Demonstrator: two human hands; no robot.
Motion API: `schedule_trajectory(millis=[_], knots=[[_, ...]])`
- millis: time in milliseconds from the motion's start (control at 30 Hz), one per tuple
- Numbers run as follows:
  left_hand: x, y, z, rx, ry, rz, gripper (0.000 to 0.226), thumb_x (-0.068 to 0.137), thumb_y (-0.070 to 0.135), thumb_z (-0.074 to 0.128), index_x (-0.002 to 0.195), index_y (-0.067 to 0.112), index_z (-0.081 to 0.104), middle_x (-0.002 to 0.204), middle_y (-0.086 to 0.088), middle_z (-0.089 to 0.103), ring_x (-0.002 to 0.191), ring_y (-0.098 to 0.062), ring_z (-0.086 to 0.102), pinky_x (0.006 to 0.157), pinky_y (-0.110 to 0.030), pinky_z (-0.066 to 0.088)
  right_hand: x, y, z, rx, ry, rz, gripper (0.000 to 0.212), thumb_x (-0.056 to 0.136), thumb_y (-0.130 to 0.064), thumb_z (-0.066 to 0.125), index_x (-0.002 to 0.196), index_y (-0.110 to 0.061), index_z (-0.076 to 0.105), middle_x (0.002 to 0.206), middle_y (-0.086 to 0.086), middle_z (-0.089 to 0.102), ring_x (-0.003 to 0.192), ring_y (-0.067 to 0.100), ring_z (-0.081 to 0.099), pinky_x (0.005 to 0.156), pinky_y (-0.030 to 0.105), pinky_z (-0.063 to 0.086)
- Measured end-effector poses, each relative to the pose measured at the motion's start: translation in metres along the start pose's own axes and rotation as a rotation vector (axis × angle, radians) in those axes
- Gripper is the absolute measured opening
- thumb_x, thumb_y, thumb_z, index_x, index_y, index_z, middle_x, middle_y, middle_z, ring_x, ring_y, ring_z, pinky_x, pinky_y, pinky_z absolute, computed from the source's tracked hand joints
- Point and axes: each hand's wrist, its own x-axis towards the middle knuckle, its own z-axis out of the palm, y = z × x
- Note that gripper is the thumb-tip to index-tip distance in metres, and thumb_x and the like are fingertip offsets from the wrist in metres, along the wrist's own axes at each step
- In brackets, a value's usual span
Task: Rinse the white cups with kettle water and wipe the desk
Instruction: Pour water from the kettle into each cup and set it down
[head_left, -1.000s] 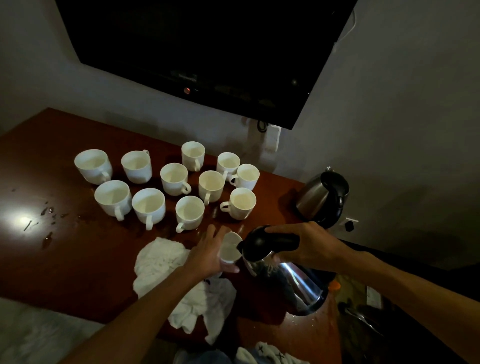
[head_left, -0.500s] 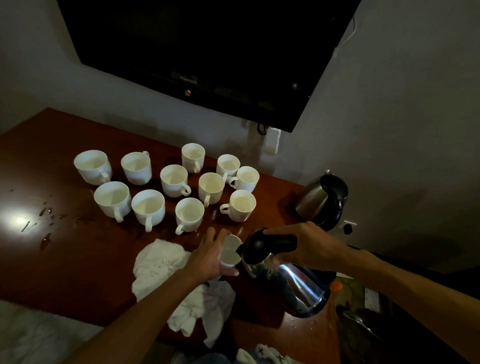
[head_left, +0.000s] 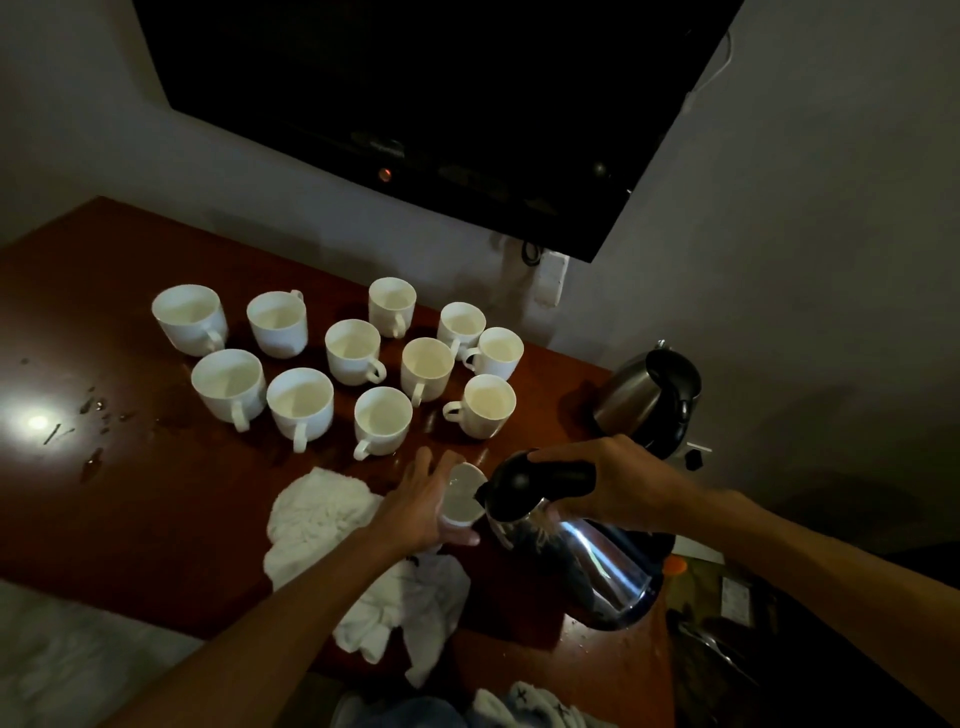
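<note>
left hand (head_left: 415, 506) cradles a tilted white cup (head_left: 462, 493) above the cloth (head_left: 322, 514) | right hand (head_left: 613, 480) grips the kettle (head_left: 576, 551) handle, spout at the cup's mouth | eleven cups (head_left: 337, 358) upright mid-desk (head_left: 130, 499) | second kettle (head_left: 649, 400) by wall | bare wood at left edge

cups (head_left: 300, 402): white | cloth (head_left: 317, 514): white, at desk's near edge | desk (head_left: 130, 509): red-brown | kettle (head_left: 587, 561): silver, black lid | second kettle (head_left: 647, 395): silver, black top | TV (head_left: 415, 93): black | wall (head_left: 805, 208): grey
</note>
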Motion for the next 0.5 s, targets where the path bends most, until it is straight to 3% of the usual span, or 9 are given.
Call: schedule_trajectory(millis=[267, 500], knots=[[0.0035, -0.0024, 0.0019, -0.017, 0.001, -0.008, 0.107, 0.057, 0.057, 0.091, 0.139, 0.035, 0.027, 0.132, 0.001, 0.025, 0.133, -0.026, 0.034, 0.095, -0.049, 0.050, 0.0022, -0.0028, -0.0029, 0.003, -0.014, 0.010, 0.064, 0.089, -0.029, 0.075, 0.147, -0.031, 0.047, 0.133, -0.006, 0.064, 0.088, -0.014, 0.054, 0.074, 0.000, 0.044], [0.0050, -0.0038, 0.0022, -0.017, 0.003, -0.004, 0.110, 0.056, 0.059, 0.090, 0.142, 0.034, 0.026, 0.135, -0.001, 0.026, 0.133, -0.026, 0.035, 0.095, -0.045, 0.050, 0.0022, -0.0029, -0.0018, 0.004, -0.017, 0.010, 0.063, 0.090, -0.028, 0.074, 0.147, -0.031, 0.048, 0.132, -0.005, 0.065, 0.101, -0.004, 0.060, 0.074, 0.000, 0.044]])
